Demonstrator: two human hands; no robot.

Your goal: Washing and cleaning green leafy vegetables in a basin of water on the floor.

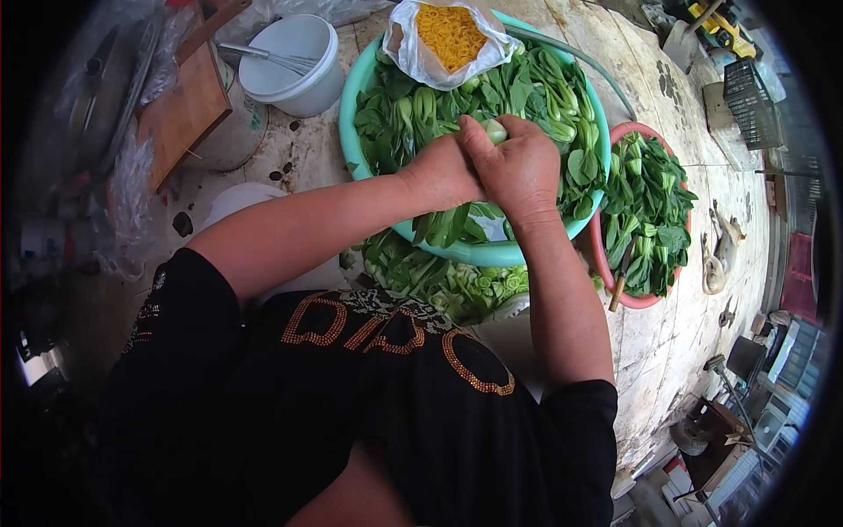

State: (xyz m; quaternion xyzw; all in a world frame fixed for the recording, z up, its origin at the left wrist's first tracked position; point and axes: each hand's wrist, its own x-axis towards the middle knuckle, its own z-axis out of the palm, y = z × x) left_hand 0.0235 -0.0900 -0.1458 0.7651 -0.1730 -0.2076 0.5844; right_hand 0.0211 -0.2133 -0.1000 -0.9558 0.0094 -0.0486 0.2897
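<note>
Over a green plastic basin [349, 132] my left hand [444, 174] and my right hand [520, 161] are pressed together around a bok choy [494, 131]. Its pale stem base shows between my fingers; leaves hang below my left hand. More bok choy [560, 99] fills much of the basin, with water showing at the near side. An open white plastic bag of yellow rubber bands [449, 36] rests at the basin's far edge. Whether a band is in my fingers cannot be seen.
Right of the basin stands a red basin [686, 227] of bok choy, a knife [620, 280] at its near edge. Cut leafy greens [454, 283] lie close to my body. A white bucket [296, 72] holding a whisk [276, 59] is at the far left. An animal [721, 247] lies on the floor.
</note>
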